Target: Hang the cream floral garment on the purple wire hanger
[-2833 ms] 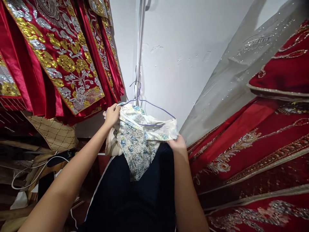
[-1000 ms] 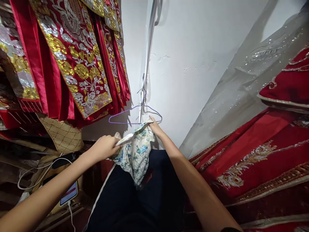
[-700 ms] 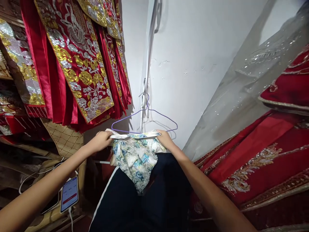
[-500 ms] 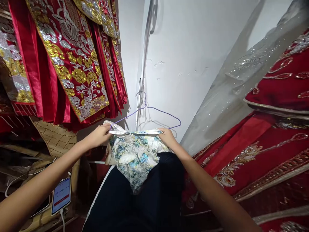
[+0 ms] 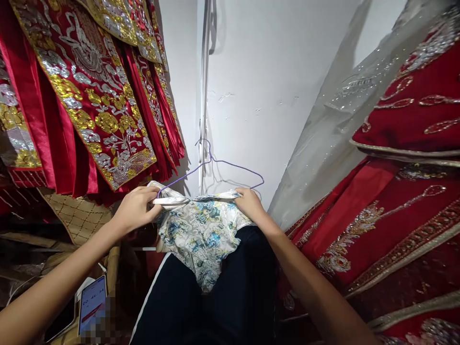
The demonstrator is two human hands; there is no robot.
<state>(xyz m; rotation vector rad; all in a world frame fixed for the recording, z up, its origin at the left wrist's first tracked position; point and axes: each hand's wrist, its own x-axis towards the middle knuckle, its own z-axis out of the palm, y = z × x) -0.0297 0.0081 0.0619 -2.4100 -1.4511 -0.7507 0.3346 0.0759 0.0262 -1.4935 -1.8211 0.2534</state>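
A white garment with a blue, green and yellow floral print (image 5: 206, 235) is stretched sideways over my lap, tapering to a point below. My left hand (image 5: 138, 206) pinches the left end of its top band, thumb in front and fingers curled behind. My right hand (image 5: 249, 203) grips the right end of the band between thumb and fingers. A purple wire hanger (image 5: 237, 165) rises behind the band, hook upward. Its left corner meets the band beside my left fingers; its right corner stands clear above my right hand. The fingertips behind the cloth are hidden.
Red costumes with gold and silver embroidery (image 5: 108, 122) hang at the left. Beaded red garments (image 5: 406, 206) and a sheer glittering cloth (image 5: 323, 129) fill the right. A white wall (image 5: 258, 72) stands ahead. At lower left a lit phone (image 5: 92, 299) lies beside wooden pieces.
My left hand has shifted slightly left and down, and its back shows more broadly. My right hand keeps its hold. The surroundings have slid slightly left in view.
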